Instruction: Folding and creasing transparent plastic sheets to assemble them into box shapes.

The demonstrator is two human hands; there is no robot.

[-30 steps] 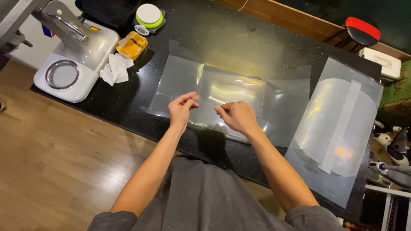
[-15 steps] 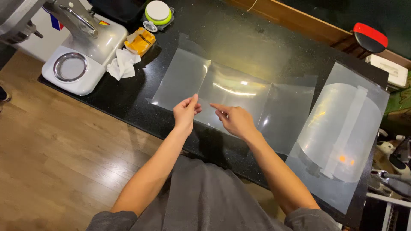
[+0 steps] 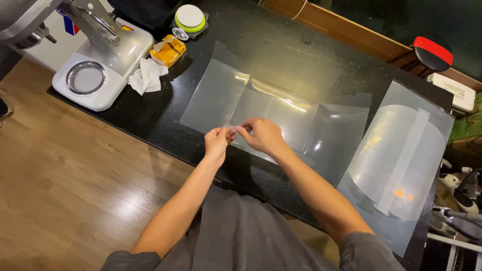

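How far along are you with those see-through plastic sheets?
Looks done: a finished-looking curved clear shield with a strip lies at the right on the black counter. In hand: the left hand and right hand meet, fingertips pinching at the near edge of the flat clear sheets. Left: those sheets lie flat, not yet curved or fitted with a strip.

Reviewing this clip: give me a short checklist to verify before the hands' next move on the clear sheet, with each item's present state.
1. Both hands on the sheet's near edge: left hand and right hand meet there, ok.
2. Clear plastic sheet lies flat on the black counter: ok.
3. Film layer actually lifted: cannot tell.
4. Curved sheet apart from the hands: ok.
5. Crumpled tissue off the sheet: ok.
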